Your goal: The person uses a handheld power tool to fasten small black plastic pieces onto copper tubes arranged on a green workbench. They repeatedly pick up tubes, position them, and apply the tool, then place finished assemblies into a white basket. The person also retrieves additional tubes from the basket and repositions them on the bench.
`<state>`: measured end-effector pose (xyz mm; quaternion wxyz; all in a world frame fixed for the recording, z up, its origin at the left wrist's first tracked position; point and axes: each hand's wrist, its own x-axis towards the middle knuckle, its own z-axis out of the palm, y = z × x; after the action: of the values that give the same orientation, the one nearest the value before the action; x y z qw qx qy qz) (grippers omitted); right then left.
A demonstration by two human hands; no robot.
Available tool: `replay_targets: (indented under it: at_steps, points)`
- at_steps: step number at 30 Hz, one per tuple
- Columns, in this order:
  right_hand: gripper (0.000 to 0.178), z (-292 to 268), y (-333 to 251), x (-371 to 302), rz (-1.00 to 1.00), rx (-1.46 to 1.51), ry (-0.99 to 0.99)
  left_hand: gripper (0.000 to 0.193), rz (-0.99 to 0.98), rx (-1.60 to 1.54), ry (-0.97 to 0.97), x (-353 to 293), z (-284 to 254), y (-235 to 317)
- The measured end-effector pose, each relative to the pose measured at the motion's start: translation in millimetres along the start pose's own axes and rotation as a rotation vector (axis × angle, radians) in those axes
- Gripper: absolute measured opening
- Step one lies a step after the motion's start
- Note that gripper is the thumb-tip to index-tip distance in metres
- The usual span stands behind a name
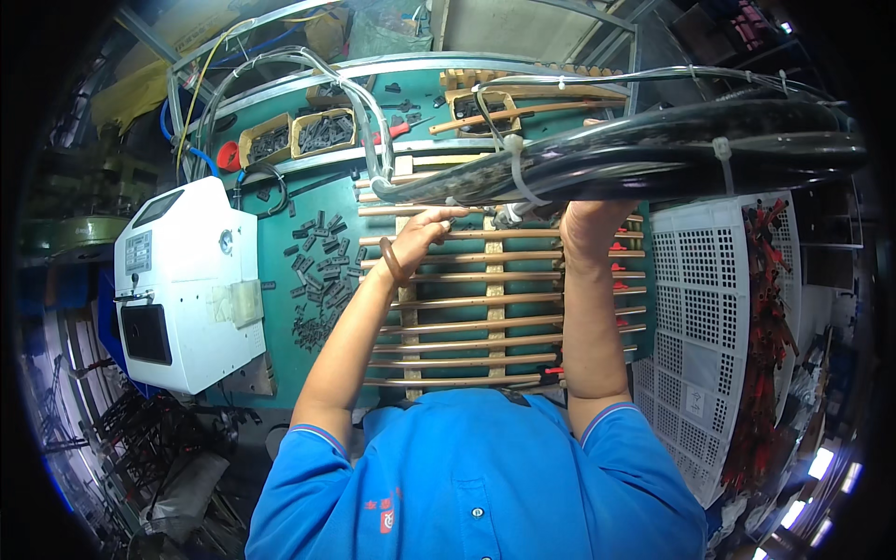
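Observation:
Several copper-coloured rods (448, 301) lie side by side across two yellowish wooden strips (496, 280) on a green bench. My left hand (422, 238), with a brown bangle at its wrist, rests at the upper rods, its index finger stretched to the right along one and the thumb apart from it. Near the rods' right ends is my right hand (593, 229); a thick black cable bundle (653, 154) passes over it and hides its fingers and anything in them. A small metal fitting (509, 217) shows between the hands, under the bundle. Small red pieces (617, 268) sit along the right rod ends.
A white machine (187, 289) stands at the left, with loose black parts (322, 261) scattered beside it. Boxes of black parts (325, 133) and a red-handled screwdriver (401, 128) lie at the back. White plastic crates (695, 317) stand at the right.

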<state>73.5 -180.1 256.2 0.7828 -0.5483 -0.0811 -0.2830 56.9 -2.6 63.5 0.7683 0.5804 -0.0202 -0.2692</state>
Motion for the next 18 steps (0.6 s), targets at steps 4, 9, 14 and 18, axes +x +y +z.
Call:
replay_targets:
  at_steps: [4,9,14,18]
  points:
    - [0.020,-5,4,3,0.014,-0.033,-0.010,0.023,-0.073,-0.095,0.122,11,-10,-16]
    - [0.018,-2,5,8,-0.003,-0.041,0.017,0.021,-0.042,0.109,0.238,35,-10,-20]
    - [0.015,-14,26,13,0.026,0.038,-0.049,0.022,0.369,0.713,0.451,77,-3,-53]
    - [0.021,-23,38,14,0.036,0.009,-0.071,0.028,0.503,1.087,0.555,81,4,-58]
